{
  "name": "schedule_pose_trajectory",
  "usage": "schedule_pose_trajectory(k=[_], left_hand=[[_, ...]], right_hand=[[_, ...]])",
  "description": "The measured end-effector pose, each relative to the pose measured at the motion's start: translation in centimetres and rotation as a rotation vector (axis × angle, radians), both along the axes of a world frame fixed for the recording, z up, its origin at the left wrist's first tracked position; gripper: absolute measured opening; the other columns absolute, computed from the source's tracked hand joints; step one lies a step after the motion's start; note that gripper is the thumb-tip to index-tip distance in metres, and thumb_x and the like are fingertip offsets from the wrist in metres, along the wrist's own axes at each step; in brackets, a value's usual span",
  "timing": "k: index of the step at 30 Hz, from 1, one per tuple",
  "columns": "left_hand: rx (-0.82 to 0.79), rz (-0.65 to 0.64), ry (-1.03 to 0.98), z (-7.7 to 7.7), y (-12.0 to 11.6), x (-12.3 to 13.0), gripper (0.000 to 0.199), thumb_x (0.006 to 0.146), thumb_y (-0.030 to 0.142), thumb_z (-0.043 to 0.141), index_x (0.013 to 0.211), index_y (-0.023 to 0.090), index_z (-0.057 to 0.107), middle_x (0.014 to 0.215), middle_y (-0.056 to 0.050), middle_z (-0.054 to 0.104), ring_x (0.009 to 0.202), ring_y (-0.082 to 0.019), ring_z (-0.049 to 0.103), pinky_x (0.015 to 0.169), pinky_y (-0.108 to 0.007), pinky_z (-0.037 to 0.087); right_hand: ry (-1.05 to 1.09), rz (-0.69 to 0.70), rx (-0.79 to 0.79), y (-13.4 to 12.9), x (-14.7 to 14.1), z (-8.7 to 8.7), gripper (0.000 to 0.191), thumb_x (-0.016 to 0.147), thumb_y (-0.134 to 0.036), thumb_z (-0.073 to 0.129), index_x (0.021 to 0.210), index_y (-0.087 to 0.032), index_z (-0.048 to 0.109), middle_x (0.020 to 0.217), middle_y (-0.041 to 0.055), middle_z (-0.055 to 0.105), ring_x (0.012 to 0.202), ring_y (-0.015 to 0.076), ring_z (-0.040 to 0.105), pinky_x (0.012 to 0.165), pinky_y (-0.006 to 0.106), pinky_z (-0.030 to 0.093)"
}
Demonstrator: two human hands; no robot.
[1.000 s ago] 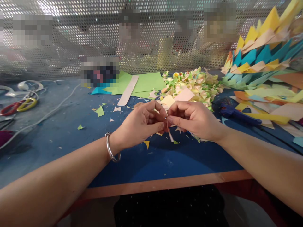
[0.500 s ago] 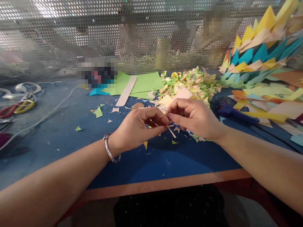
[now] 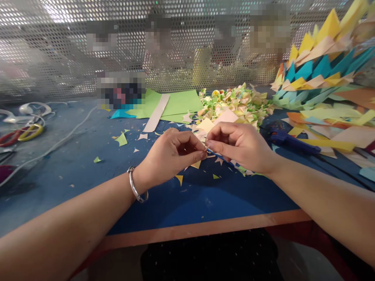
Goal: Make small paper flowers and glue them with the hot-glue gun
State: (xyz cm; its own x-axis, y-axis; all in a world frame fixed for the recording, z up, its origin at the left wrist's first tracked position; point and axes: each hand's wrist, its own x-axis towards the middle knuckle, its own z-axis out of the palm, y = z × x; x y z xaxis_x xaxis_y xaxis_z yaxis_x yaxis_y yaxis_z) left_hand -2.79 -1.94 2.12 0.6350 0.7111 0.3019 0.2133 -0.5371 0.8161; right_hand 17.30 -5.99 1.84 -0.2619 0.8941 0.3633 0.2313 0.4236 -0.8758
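My left hand [image 3: 171, 156], with a silver bangle at its wrist, pinches thumb against forefinger. Facing it, my right hand [image 3: 238, 144] is also in a pinch, and the fingertips of both almost meet above the blue tabletop. A thin pale paper strip [image 3: 210, 156] is between them, mostly hidden by the fingers. Beneath the hands lie small paper scraps [image 3: 195, 164] and a slim blue thing I cannot make out. Just beyond, a pale pink paper piece [image 3: 227, 116] leans at the edge of a heap of small folded paper bits [image 3: 249, 102].
Green paper sheets [image 3: 184, 102] lie behind, with a pale strip [image 3: 157, 113] across them. At right are a blue glue gun [image 3: 293, 141] with its cord, coloured strips [image 3: 341, 142] and a tall spiky paper construction [image 3: 319, 66]. Scissors [image 3: 31, 132] and a white cable [image 3: 63, 140] occupy the left.
The thin strip hung down from between the fingertips before; now little of it shows. My left hand has shifted very slightly, while my right hand stays nearly in place.
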Motion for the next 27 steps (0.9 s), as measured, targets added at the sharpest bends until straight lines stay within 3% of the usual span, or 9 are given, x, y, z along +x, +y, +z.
schedule_pose_trajectory(k=[13, 20, 27], left_hand=[[-0.399, -0.05, -0.12, 0.02, 0.17, 0.28, 0.013, 0.074, 0.017, 0.075, 0.074, 0.015, 0.061, 0.072, 0.0, 0.071, 0.069, -0.011, 0.071, 0.069, -0.022, 0.058], [-0.445, -0.061, -0.176, -0.14, 0.24, 0.35, 0.016, 0.076, 0.015, 0.074, 0.083, 0.015, 0.06, 0.075, 0.001, 0.069, 0.071, -0.012, 0.071, 0.069, -0.023, 0.059], [-0.381, -0.084, -0.176, -0.07, 0.12, 0.46, 0.015, 0.08, 0.019, 0.072, 0.085, 0.015, 0.059, 0.076, 0.0, 0.069, 0.067, -0.012, 0.07, 0.065, -0.024, 0.059]], right_hand=[[0.001, 0.007, -0.014, 0.0, 0.04, -0.09, 0.011, 0.088, -0.021, 0.068, 0.081, -0.015, 0.063, 0.062, -0.005, 0.054, 0.049, 0.0047, 0.046, 0.042, 0.017, 0.037], [0.0, 0.01, -0.008, -0.06, 0.1, -0.14, 0.011, 0.089, -0.021, 0.067, 0.081, -0.015, 0.063, 0.061, -0.0054, 0.054, 0.049, 0.0041, 0.046, 0.043, 0.017, 0.036], [0.002, 0.01, -0.003, -0.06, 0.02, -0.13, 0.011, 0.089, -0.021, 0.067, 0.081, -0.015, 0.062, 0.061, -0.0053, 0.055, 0.049, 0.0039, 0.046, 0.042, 0.017, 0.036]])
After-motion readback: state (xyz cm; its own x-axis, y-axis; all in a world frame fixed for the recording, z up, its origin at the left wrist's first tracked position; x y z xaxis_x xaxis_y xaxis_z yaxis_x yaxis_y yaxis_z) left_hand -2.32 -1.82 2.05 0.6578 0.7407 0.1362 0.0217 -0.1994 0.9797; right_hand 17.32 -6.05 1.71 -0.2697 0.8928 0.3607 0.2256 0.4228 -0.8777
